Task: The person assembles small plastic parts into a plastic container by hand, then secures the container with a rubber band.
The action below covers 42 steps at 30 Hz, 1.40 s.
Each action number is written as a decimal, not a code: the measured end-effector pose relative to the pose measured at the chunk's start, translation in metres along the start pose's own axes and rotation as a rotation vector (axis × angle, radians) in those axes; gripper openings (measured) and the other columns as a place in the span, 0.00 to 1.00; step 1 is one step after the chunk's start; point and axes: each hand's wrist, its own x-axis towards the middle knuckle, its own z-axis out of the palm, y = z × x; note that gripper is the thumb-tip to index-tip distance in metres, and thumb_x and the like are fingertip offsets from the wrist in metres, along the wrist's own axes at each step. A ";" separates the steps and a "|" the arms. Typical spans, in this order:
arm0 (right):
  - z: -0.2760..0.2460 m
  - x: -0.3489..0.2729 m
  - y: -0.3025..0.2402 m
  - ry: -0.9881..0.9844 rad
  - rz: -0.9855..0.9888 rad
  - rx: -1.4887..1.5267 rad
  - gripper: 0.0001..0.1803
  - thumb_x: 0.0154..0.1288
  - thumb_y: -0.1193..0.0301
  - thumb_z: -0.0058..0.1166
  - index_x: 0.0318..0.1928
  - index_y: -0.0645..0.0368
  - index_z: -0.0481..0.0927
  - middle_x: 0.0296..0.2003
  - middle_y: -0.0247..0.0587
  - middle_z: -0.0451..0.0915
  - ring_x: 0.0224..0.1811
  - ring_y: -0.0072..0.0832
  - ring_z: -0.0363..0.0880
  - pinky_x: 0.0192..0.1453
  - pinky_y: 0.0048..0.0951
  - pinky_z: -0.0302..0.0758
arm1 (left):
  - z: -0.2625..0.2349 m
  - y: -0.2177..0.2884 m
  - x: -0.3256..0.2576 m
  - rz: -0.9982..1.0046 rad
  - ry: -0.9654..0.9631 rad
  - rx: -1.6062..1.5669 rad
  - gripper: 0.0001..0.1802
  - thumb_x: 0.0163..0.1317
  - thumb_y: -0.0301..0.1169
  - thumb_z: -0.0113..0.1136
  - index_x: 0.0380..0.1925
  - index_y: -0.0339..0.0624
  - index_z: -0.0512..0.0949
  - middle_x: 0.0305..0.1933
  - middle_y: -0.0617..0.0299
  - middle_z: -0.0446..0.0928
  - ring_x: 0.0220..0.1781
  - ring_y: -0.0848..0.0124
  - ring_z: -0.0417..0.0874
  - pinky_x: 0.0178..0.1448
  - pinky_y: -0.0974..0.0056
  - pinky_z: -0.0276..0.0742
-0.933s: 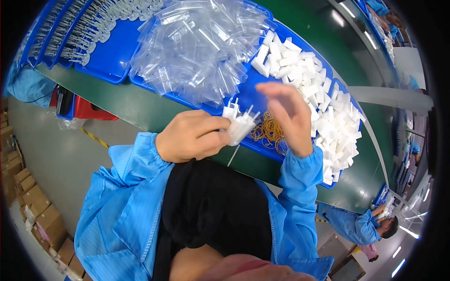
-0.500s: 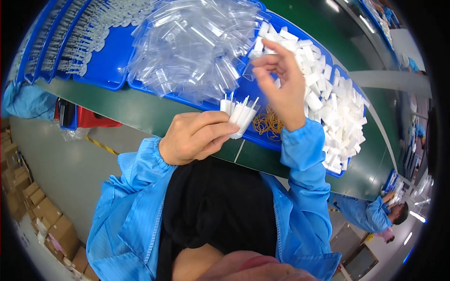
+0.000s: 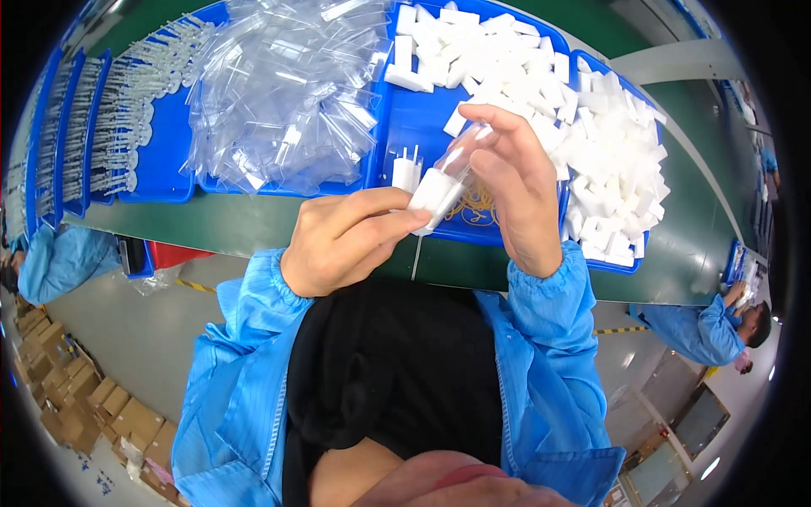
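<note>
My left hand is closed around a small bunch of white two-pronged plugs, pinching them between thumb and fingers above the table's near edge. One white plug stands with both metal prongs pointing up. Beside it, a second white block-like piece tilts toward the right. A clear plastic sleeve sits over the upper end of that piece. My right hand curls around the sleeve from the right, thumb and forefinger on it. Behind the hands, yellow rubber bands lie in a blue tray, partly hidden.
Clear plastic sleeves heap in a tray at left. White blocks fill the tray behind my hands, and more white pieces the tray at right. Racked pronged parts stand far left. Co-workers sit at both sides.
My right hand has come down from above the tray to the held plugs and closed on the clear sleeve, now over one piece. The whole view has turned slightly, shifting the trays left.
</note>
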 end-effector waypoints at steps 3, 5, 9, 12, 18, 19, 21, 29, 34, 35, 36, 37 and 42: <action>-0.005 -0.003 0.005 -0.004 -0.082 0.006 0.21 0.70 0.77 0.53 0.62 0.64 0.71 0.42 0.41 0.81 0.47 0.29 0.83 0.54 0.30 0.78 | 0.002 0.001 0.002 -0.020 0.001 0.025 0.25 0.44 0.15 0.70 0.47 0.41 0.83 0.45 0.56 0.82 0.35 0.61 0.87 0.35 0.63 0.84; -0.006 -0.005 0.010 0.003 -0.142 -0.005 0.21 0.70 0.78 0.54 0.62 0.64 0.71 0.42 0.41 0.81 0.47 0.30 0.84 0.54 0.30 0.78 | 0.004 0.000 0.002 -0.039 0.011 0.011 0.25 0.46 0.15 0.69 0.47 0.39 0.82 0.46 0.54 0.82 0.38 0.58 0.87 0.38 0.62 0.85; 0.001 -0.012 0.016 0.059 -0.251 0.008 0.21 0.69 0.77 0.54 0.61 0.64 0.70 0.45 0.45 0.81 0.48 0.31 0.84 0.55 0.31 0.78 | 0.008 0.011 0.001 -0.282 0.112 -0.149 0.27 0.47 0.15 0.69 0.51 0.38 0.81 0.47 0.51 0.81 0.41 0.56 0.87 0.42 0.60 0.85; -0.003 -0.016 0.017 0.077 -0.243 -0.003 0.21 0.69 0.77 0.55 0.61 0.64 0.71 0.46 0.45 0.81 0.47 0.29 0.83 0.52 0.29 0.78 | 0.002 0.011 0.009 -0.225 -0.015 -0.087 0.30 0.48 0.15 0.69 0.55 0.37 0.80 0.48 0.49 0.81 0.44 0.54 0.87 0.45 0.59 0.85; -0.020 -0.015 0.020 -0.052 -0.209 -0.124 0.19 0.67 0.78 0.59 0.57 0.64 0.75 0.45 0.40 0.81 0.46 0.24 0.83 0.46 0.22 0.79 | -0.007 0.008 0.010 -0.091 -0.254 0.016 0.31 0.50 0.15 0.67 0.58 0.37 0.78 0.49 0.50 0.81 0.43 0.55 0.87 0.45 0.59 0.85; -0.021 -0.014 0.021 -0.069 -0.199 -0.148 0.18 0.67 0.77 0.61 0.56 0.64 0.77 0.45 0.39 0.81 0.45 0.23 0.82 0.46 0.21 0.79 | -0.007 0.009 0.010 -0.093 -0.245 0.028 0.31 0.49 0.15 0.68 0.57 0.37 0.78 0.49 0.51 0.81 0.42 0.55 0.87 0.44 0.59 0.85; -0.020 -0.014 0.021 -0.077 -0.148 -0.146 0.17 0.66 0.76 0.62 0.55 0.63 0.77 0.45 0.38 0.81 0.46 0.23 0.82 0.48 0.23 0.78 | -0.004 0.008 0.008 -0.097 -0.236 0.041 0.30 0.49 0.15 0.68 0.56 0.38 0.78 0.49 0.51 0.82 0.42 0.55 0.87 0.43 0.58 0.85; -0.005 -0.022 0.028 -0.041 -0.168 -0.303 0.14 0.64 0.72 0.66 0.49 0.59 0.81 0.41 0.34 0.81 0.43 0.22 0.78 0.50 0.25 0.74 | 0.002 -0.004 0.006 -0.013 -0.115 0.050 0.19 0.52 0.18 0.69 0.43 0.40 0.76 0.49 0.52 0.84 0.40 0.57 0.88 0.38 0.61 0.83; -0.008 -0.016 0.035 -0.052 -0.170 -0.205 0.14 0.62 0.71 0.68 0.47 0.58 0.81 0.39 0.34 0.80 0.41 0.21 0.77 0.46 0.24 0.74 | 0.012 -0.008 -0.002 -0.026 -0.009 -0.021 0.17 0.53 0.19 0.70 0.42 0.40 0.76 0.49 0.49 0.84 0.40 0.58 0.88 0.38 0.61 0.83; -0.007 -0.017 0.034 -0.054 -0.168 -0.205 0.14 0.62 0.71 0.68 0.47 0.58 0.81 0.39 0.34 0.80 0.41 0.21 0.77 0.46 0.24 0.74 | 0.013 -0.008 -0.003 -0.025 0.030 -0.050 0.16 0.53 0.19 0.70 0.41 0.40 0.76 0.49 0.48 0.84 0.41 0.58 0.88 0.37 0.61 0.83; -0.005 -0.019 0.031 -0.069 -0.123 -0.198 0.14 0.62 0.71 0.68 0.47 0.58 0.81 0.39 0.34 0.80 0.41 0.21 0.78 0.46 0.24 0.74 | 0.012 -0.008 -0.004 -0.027 0.031 -0.049 0.16 0.53 0.19 0.70 0.41 0.40 0.76 0.49 0.48 0.84 0.41 0.58 0.88 0.37 0.61 0.83; -0.004 -0.021 0.029 -0.085 -0.077 -0.192 0.14 0.62 0.71 0.68 0.47 0.58 0.81 0.39 0.34 0.81 0.41 0.21 0.78 0.46 0.25 0.74 | 0.010 -0.008 -0.005 -0.015 -0.014 -0.030 0.17 0.53 0.19 0.70 0.41 0.40 0.75 0.49 0.48 0.84 0.41 0.56 0.88 0.38 0.61 0.84; -0.005 -0.020 0.028 -0.038 -0.098 -0.218 0.14 0.62 0.72 0.68 0.47 0.59 0.81 0.41 0.35 0.82 0.42 0.21 0.79 0.48 0.24 0.75 | 0.011 -0.009 -0.008 -0.017 -0.035 0.028 0.23 0.52 0.20 0.73 0.48 0.39 0.74 0.55 0.46 0.81 0.42 0.53 0.88 0.40 0.61 0.85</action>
